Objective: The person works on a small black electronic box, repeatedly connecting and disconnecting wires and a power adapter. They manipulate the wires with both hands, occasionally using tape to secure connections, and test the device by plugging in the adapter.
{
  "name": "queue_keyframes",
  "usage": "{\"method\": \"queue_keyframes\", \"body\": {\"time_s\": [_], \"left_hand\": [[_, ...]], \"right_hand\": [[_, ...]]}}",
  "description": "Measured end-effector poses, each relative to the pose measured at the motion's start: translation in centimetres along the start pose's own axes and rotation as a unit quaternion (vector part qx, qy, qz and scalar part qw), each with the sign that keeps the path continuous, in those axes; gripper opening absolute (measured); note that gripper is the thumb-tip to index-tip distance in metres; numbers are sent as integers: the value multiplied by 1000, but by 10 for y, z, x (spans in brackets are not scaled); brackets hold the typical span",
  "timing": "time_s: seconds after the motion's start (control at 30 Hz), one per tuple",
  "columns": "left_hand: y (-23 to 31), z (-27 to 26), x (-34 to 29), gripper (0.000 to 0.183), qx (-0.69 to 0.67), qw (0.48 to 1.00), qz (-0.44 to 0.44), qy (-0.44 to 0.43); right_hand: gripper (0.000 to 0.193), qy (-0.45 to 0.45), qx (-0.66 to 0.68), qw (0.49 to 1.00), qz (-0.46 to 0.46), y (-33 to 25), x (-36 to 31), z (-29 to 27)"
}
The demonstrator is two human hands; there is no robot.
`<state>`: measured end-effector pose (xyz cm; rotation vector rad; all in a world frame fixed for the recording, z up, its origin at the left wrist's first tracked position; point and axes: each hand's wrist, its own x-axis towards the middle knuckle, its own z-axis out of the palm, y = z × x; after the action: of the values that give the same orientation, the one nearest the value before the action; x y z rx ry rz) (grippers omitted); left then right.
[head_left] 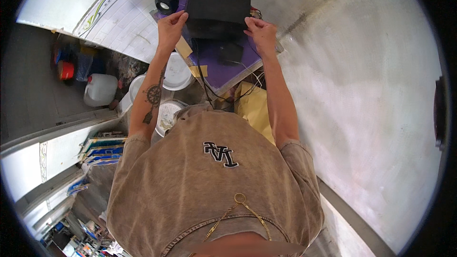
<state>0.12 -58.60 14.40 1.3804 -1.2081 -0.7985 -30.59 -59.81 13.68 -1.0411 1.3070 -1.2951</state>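
A black box-shaped object (218, 7) stands at the far end of a small purple-topped table (212, 69). At its left edge, my left hand (171, 27) is closed, thumb and fingers pinched against the side. My right hand (262, 34) pinches the right edge in the same way. What the box is, and its far side, I cannot make out. A small black speaker-like cube (167, 2) with a pale round front sits just beyond my left hand. Below the box, a dark object (230, 53) rests on the purple top.
Black and white cables (247, 90) hang off the table's near corner. White buckets (177, 74) stand on the floor at left, with a whitish jerrycan (101, 89) farther left. A yellow sack (252, 109) leans below the table. A pale wall (362, 81) closes off the right side.
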Motion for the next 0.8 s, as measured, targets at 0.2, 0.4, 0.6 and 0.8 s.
{"method": "queue_keyframes", "body": {"time_s": [0.2, 0.4, 0.6, 0.8], "left_hand": [[-9, 0, 1, 38, -8, 1000, 19, 17], [-56, 16, -60, 50, 241, 969, 12, 59], [-107, 41, -69, 47, 407, 913, -5, 11], [-115, 31, -52, 36, 465, 883, -62, -10]], "right_hand": [[35, 15, -27, 1000, -6, 1, -4, 3], [33, 25, -74, 997, -23, 1, -2, 6], [28, 31, -51, 998, -13, 1, 5, 9], [22, 38, -23, 998, 48, -9, 6, 8]]}}
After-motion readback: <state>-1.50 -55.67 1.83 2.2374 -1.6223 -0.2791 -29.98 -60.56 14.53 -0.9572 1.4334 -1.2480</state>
